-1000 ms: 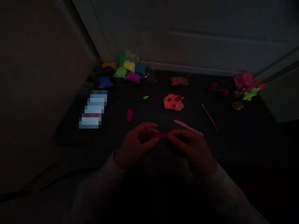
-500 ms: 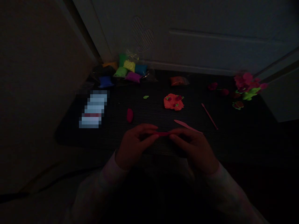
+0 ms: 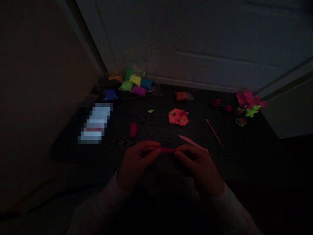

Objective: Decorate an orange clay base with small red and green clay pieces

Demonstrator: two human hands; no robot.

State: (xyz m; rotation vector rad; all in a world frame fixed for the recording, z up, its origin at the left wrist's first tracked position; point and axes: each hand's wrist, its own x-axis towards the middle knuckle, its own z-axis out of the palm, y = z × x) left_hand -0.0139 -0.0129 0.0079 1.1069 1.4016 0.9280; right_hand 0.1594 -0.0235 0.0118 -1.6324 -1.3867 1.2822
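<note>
A thin strip of dark pink modelling clay (image 3: pixel 167 150) stretches between my two hands, above the near edge of the dark table. My left hand (image 3: pixel 138 162) pinches its left end between thumb and fingers. On the other end, my right hand (image 3: pixel 199 164) has the same sort of pinch. Just beyond the right hand lies a pink plastic clay knife (image 3: pixel 192 142). A dark pink lump of clay (image 3: pixel 133 130) rests past the left hand. Farther back is a flat orange clay piece (image 3: pixel 178 117) bearing small red and green bits.
Clay packets (image 3: pixel 133 84) in several colours are heaped at the back left, and an orange packet (image 3: pixel 183 96) lies apart. A pixelated bright screen (image 3: pixel 96 123) is at the left. Rightward are a thin pink tool (image 3: pixel 214 132) and pink-and-green clay flowers (image 3: pixel 249 101). A door stands behind.
The view has tilted up slightly, so everything sits lower in the picture. Both hands keep their pinch on the clay strip, with little other movement.
</note>
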